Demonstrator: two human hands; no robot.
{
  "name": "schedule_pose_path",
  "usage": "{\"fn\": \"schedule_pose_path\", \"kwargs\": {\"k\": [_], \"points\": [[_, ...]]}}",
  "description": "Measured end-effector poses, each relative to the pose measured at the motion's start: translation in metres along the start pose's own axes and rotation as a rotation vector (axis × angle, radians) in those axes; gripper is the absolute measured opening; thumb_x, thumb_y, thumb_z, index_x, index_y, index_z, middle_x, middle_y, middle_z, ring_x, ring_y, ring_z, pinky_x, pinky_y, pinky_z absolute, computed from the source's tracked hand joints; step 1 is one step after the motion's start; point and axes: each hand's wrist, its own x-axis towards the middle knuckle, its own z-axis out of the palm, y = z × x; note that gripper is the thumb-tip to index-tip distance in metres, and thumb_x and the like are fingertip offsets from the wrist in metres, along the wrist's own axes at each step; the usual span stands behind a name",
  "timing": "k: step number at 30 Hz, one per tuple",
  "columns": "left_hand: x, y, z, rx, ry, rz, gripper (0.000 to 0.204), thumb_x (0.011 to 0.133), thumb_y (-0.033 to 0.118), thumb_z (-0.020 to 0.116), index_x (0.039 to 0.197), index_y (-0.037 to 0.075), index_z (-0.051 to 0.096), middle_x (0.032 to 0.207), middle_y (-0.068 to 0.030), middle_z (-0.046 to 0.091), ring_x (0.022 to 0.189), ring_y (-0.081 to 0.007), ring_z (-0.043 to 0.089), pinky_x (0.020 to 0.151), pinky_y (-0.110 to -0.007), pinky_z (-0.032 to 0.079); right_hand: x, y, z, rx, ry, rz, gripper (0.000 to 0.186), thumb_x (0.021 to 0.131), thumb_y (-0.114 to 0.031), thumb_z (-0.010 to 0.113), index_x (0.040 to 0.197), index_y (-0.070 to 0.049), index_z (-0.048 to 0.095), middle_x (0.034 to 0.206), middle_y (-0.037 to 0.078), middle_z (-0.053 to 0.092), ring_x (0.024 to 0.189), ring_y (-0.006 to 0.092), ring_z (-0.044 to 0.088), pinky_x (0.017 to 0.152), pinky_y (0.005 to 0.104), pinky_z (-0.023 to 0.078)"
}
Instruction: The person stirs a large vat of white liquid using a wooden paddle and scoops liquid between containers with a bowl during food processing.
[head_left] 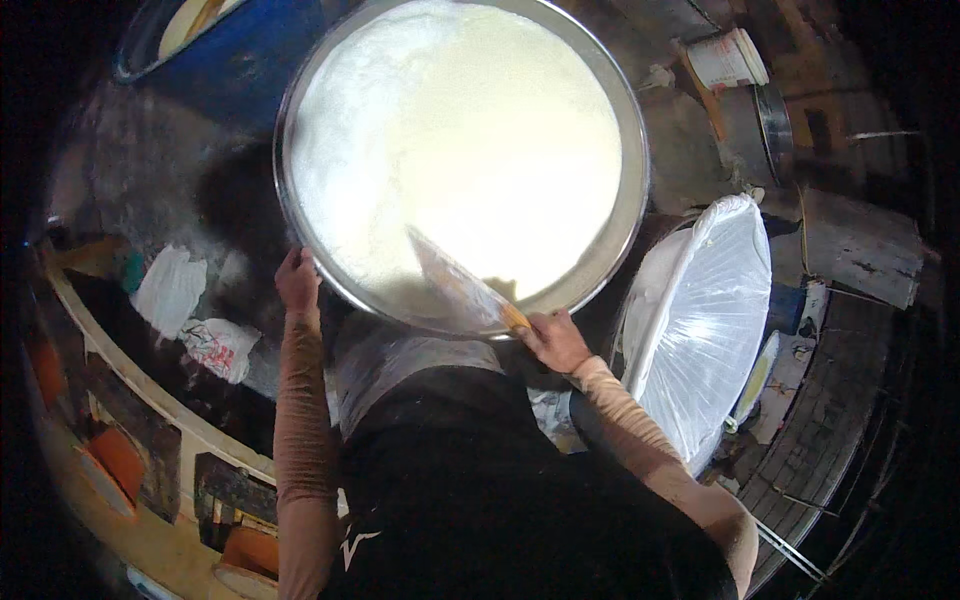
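1. Front and centre is the big round metal pan (pixel 632 160), filled almost to the rim with a pale, creamy white liquid (pixel 450 130), sitting just ahead of the person's body.
2. Slanting into that liquid near the pan's near edge is a flat scraper (pixel 455 280): its wide blade lies in the white mass and its handle runs back over the rim toward the lower right.
3. The right hand (pixel 555 342) is wrapped shut around the scraper's handle, just outside the pan's near rim, so the blade reaches up and left from the grip into the pan.
4. Over on the other side, the left hand (pixel 298 280) is pressed against the pan's lower-left rim, fingers curled at the edge; whether they actually clamp the rim or only rest on it, I cannot tell.
5. Both forearms wear tan sleeves and come up from the lower edge, flanking a dark apron.
6. Just right of the pan stands a white tub (pixel 700 310) lined with clear plastic sheeting, close beside the right arm.
7. Upper left, a blue barrel (pixel 240 70) sits behind the pan; upper right, a small white bucket (pixel 728 58) stands well apart.
8. On the dark floor at left lie crumpled white bags (pixel 170 288).
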Motion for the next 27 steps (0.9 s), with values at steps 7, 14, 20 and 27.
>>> {"fn": "schedule_pose_path", "kwargs": {"k": [7, 14, 20, 27], "points": [[-0.003, 0.007, -0.015, 0.162, -0.002, 0.202, 0.035, 0.093, 0.015, 0.060, 0.121, -0.006, 0.059, 0.106, -0.0089, 0.067, 0.088, -0.0120, 0.060, 0.078, -0.025, 0.048, -0.005, 0.074, -0.039, 0.835, 0.070, 0.693, 0.033, 0.095, -0.027, 0.054, 0.077, 0.000, 0.057, 0.057, 0.002, 0.053, 0.053, 0.0119, 0.051, 0.051, 0.0302, 0.042], [0.005, -0.005, -0.019, 0.278, 0.112, 0.177, 0.040, 0.091, 0.018, 0.062, 0.121, -0.009, 0.058, 0.106, -0.0104, 0.067, 0.094, -0.0141, 0.060, 0.086, -0.026, 0.045, 0.180, 0.176, -0.029, 0.136, 0.737, 0.463, 0.031, 0.091, -0.029, 0.054, 0.078, -0.001, 0.058, 0.065, 0.020, 0.061, 0.061, 0.0395, 0.062, 0.058, 0.0450, 0.047], [-0.009, 0.017, -0.008, 0.232, 0.041, 0.197, 0.038, 0.091, 0.017, 0.062, 0.118, -0.009, 0.060, 0.102, -0.0094, 0.068, 0.090, -0.0135, 0.060, 0.083, -0.026, 0.046, 0.261, 0.195, -0.005, -0.002, 0.639, 0.420, 0.037, 0.091, -0.036, 0.051, 0.082, -0.002, 0.063, 0.070, 0.019, 0.065, 0.065, 0.0363, 0.065, 0.063, 0.0447, 0.051], [-0.005, 0.010, -0.001, -0.024, -0.026, 0.087, 0.022, 0.089, 0.017, 0.062, 0.098, -0.001, 0.068, 0.081, -0.0007, 0.066, 0.069, -0.0102, 0.058, 0.061, -0.029, 0.048, 0.185, 0.106, 0.061, -0.085, 0.495, 0.283, 0.031, 0.090, -0.032, 0.052, 0.080, -0.003, 0.059, 0.068, 0.020, 0.062, 0.064, 0.0413, 0.061, 0.065, 0.0490, 0.046]]}}
